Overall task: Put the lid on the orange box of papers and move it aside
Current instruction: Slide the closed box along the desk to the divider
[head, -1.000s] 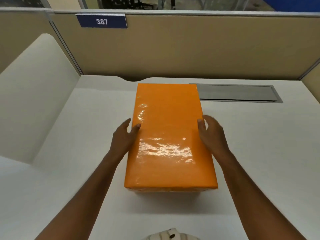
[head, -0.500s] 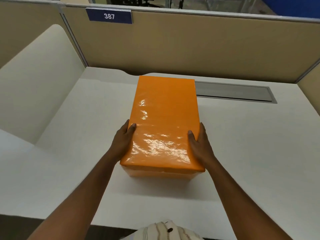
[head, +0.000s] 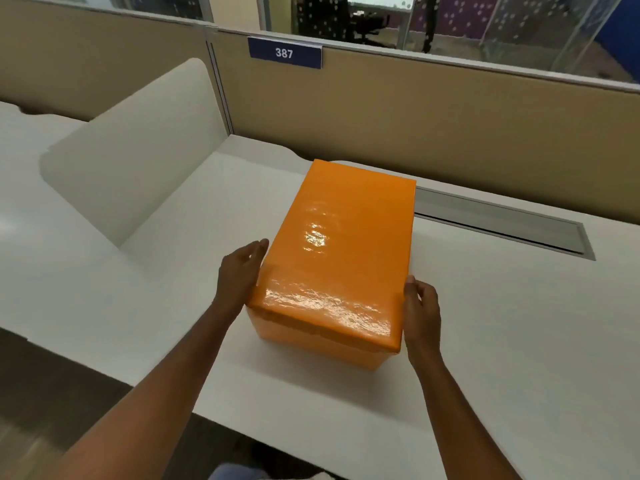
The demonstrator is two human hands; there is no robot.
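Note:
The orange box (head: 313, 342) stands on the white desk (head: 519, 341) with its glossy orange lid (head: 346, 237) seated on top. The papers inside are hidden. My left hand (head: 239, 271) lies flat against the box's left side, fingers pointing away from me. My right hand (head: 420, 310) presses the right side close to the near corner, thumb at the lid's edge. The box is held between the two hands, and its base rests on the desk.
A grey cable slot (head: 502, 223) runs in the desk behind and to the right of the box. A beige partition with a "387" sign (head: 284, 53) closes the back. A white curved divider (head: 131, 161) stands on the left. The desk's front edge (head: 166, 389) runs diagonally below my left arm.
Both hands have slid back along the box's sides toward its near end. The view has swung, so the box now sits at an angle and nearer the desk's front edge.

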